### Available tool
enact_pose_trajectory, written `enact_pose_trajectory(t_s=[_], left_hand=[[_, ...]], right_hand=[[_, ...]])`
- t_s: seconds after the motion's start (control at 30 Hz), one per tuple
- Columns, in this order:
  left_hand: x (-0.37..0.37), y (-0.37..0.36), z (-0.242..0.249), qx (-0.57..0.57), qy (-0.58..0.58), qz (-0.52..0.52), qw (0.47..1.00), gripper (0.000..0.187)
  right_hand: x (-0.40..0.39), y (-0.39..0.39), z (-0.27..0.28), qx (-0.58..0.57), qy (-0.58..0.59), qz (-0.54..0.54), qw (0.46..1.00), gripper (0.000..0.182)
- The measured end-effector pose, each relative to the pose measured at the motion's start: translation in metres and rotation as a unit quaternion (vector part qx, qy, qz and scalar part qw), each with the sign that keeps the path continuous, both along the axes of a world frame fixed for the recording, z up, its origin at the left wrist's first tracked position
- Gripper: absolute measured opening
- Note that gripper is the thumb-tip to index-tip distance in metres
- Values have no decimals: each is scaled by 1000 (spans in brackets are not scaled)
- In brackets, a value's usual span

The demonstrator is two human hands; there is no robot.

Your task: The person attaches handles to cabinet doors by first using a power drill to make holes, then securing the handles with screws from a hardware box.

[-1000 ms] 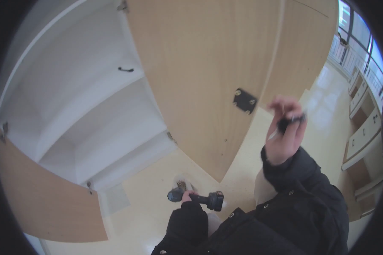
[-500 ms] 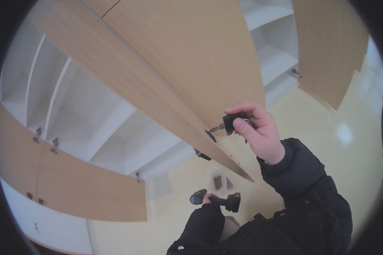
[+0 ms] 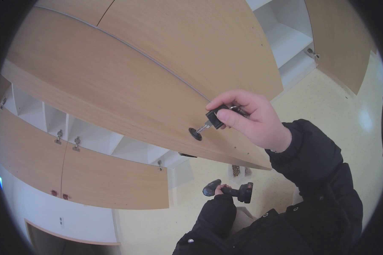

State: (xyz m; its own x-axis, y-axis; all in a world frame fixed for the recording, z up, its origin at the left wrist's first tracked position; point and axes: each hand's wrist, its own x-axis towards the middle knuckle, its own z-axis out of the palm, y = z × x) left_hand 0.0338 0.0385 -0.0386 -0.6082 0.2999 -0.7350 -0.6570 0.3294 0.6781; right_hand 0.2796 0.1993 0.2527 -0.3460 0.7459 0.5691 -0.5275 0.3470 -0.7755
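My right hand (image 3: 259, 121) pinches the black head of a key (image 3: 216, 118) between thumb and fingers, with a metal ring beside it. The key's metal blade meets a round black lock (image 3: 195, 134) on the face of a wood-coloured cabinet door (image 3: 127, 85); how deep it sits cannot be told. Lower down, my left hand (image 3: 220, 189) is wrapped round a cordless drill (image 3: 245, 192), held low over the floor. The drill's grip is partly hidden by the fingers.
Behind the door stand white cabinet compartments (image 3: 93, 135) and lower open doors (image 3: 115, 182) with metal hinges. A bag of small screws (image 3: 236, 171) lies on the pale floor (image 3: 327, 123) beyond the drill. Another open cabinet (image 3: 289, 38) stands at upper right.
The door has swung so more of its face shows and it covers more of the compartments. My right hand with the key has moved left with the lock. The drill stays in my left hand.
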Motion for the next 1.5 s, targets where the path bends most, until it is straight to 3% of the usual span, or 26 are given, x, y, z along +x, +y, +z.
enact_pose_trajectory(t_s=[0.27, 0.4, 0.5, 0.6, 0.7, 0.77, 0.9, 0.97, 1.03, 1.1, 1.2, 1.3, 1.33, 1.37, 1.47, 1.5], left_hand=[[-11, -1, -18, 49, -88, 26, 995, 6], [-13, -6, -35, 74, -143, 47, 986, 5], [-13, -3, -59, 89, -175, 67, 978, 5], [2, 3, -26, 92, -173, 82, 977, 6], [21, 19, -31, 98, -156, 72, 980, 8], [14, 22, -62, 118, -185, 65, 974, 7], [15, 24, -52, 102, -199, 56, 973, 6], [23, 25, -24, 112, -181, 55, 976, 8], [18, 19, -20, 104, -169, 49, 979, 7], [15, 18, -21, 96, -158, 38, 982, 6], [20, 20, -8, 88, -182, 66, 977, 7], [8, 16, -31, 98, -154, 35, 983, 7], [7, 16, -34, 107, -160, 39, 981, 7], [6, 15, -38, 116, -166, 43, 978, 7], [15, 16, -23, 115, -185, 58, 974, 7], [14, 16, -23, 117, -191, 63, 973, 7]], right_hand=[[8, -9, 43, -199, -163, 105, 961, 13], [-3, -14, 51, -195, -219, 180, 939, 19], [-9, -15, 50, -97, -264, 206, 937, 20], [-16, -19, 48, -47, -288, 187, 938, 20], [0, -3, 33, 135, -271, 85, 949, 20], [0, 9, 20, 325, -276, -21, 904, 29], [-8, 18, 18, 465, -222, -128, 847, 17], [-12, 5, 25, 236, -184, -41, 953, 27], [-16, -3, 30, 50, -160, 23, 986, 31], [-16, -7, 36, -131, -136, 81, 979, 31], [-7, -6, 40, -245, -146, 119, 951, 32], [6, 8, 34, -13, -277, 21, 961, 26], [6, 14, 29, 192, -284, -117, 932, 13], [6, 21, 24, 385, -274, -244, 847, 7], [10, 43, 15, 656, -141, -359, 649, 15], [10, 46, 13, 697, -108, -366, 607, 17]])
